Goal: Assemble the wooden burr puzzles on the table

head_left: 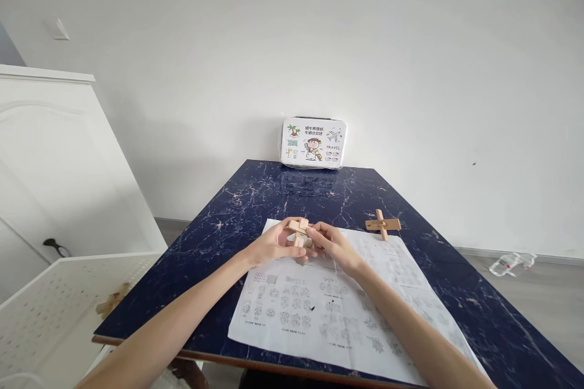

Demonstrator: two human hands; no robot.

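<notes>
Gripping a small pale wooden block assembly (299, 227) made of square-ended bars set crosswise, the two bare hands meet above the far part of a large white paper sheet printed with grey line diagrams (314, 322). The left hand (275, 244) clasps the assembly from its left side, its thumb laid along the near bars. The right hand (336, 245) pinches it from the right with thumb and fingers; some fingertips are hidden, so their exact contact cannot be told.

The sheet lies on a dark blue table with white marble-like veins (228, 209). At the sheet's far right edge sits a cross of two wooden pieces, one light bar and one flat brown strip (392, 224); whether its near end rests on the paper is unclear. Well beyond the sheet, against the wall, stands a white rectangular case with cartoon pictures and a black top edge (313, 141).

Left of the sheet, past the table's side, is a white perforated plastic basket (41, 292) with a tan item (112, 299) inside. Right of the sheet, down on the floor, lie clear plastic bottles (504, 264).
</notes>
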